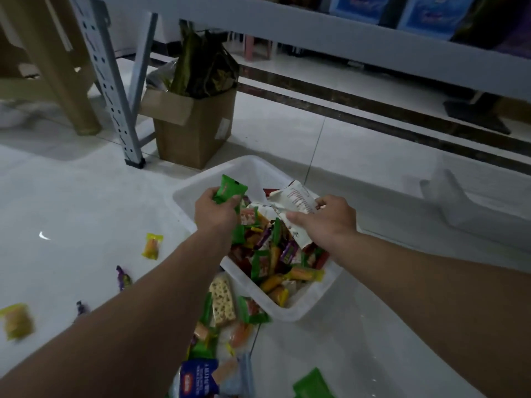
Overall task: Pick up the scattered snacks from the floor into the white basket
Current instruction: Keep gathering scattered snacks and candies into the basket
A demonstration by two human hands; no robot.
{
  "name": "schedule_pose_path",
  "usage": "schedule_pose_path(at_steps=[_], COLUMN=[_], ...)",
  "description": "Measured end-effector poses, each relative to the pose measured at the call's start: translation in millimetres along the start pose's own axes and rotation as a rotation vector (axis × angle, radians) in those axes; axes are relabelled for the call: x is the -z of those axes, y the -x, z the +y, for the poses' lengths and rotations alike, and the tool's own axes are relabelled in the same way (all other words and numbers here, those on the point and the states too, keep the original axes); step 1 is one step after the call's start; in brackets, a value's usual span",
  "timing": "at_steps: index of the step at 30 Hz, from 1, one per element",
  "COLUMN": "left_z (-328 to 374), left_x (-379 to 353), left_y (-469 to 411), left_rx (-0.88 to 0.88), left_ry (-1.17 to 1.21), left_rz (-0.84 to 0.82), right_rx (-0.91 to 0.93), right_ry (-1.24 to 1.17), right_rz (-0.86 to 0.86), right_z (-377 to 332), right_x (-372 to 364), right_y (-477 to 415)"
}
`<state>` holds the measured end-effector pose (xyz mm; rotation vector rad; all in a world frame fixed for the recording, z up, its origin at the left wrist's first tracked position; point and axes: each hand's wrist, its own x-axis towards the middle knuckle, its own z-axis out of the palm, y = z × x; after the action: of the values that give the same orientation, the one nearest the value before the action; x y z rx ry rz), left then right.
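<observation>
Hovering over the white basket (184, 196), the left hand (215, 214) grips a green packet (231, 191) while the right hand (327, 219) pinches a white wrapper (296, 202); scattered snacks (152, 245) lie near left.

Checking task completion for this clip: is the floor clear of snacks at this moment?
No, several wrapped snacks lie on the floor, such as a yellow packet and a purple candy, outside the white basket.

Pale tiled floor (71, 202) left of white plastic basket (253, 170) mostly open w/ few scattered wrappers. Brown cardboard box (195, 130) & grey perforated metal shelf leg (115, 90) block far side; basket interior crowded.
</observation>
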<state>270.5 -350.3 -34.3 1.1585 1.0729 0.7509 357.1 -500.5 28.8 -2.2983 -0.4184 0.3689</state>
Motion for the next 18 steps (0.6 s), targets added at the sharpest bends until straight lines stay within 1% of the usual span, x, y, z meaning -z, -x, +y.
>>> schedule_pose_path(at_steps=[4, 7, 10, 13, 18], left_z=[-10.7, -20.3, -21.4, -18.1, -10.1], left_x=[3.0, 9.1, 15.8, 19.2, 19.8], left_y=[-9.7, -10.3, -5.9, 2.2, 34.0], left_rx=[0.111, 0.129, 0.072, -0.015, -0.138], left_ry=[0.096, 0.072, -0.021, -0.158, -0.385], left_rz=[-0.016, -0.014, -0.046, -0.093, -0.106], right_rx=[0.006, 0.022, 0.055, 0.132, 0.213], right_ry=[-0.003, -0.012, 0.009, 0.054, 0.111], right_rz=[-0.004, 0.005, 0.033, 0.026, -0.014], right_z=[-12.2, -11.3, -2.1, 9.3, 33.0], right_x=[-17.6, -29.8, -33.2, -27.8, 5.1], right_y=[-14.6, -22.7, -24.7, -18.7, 1.7])
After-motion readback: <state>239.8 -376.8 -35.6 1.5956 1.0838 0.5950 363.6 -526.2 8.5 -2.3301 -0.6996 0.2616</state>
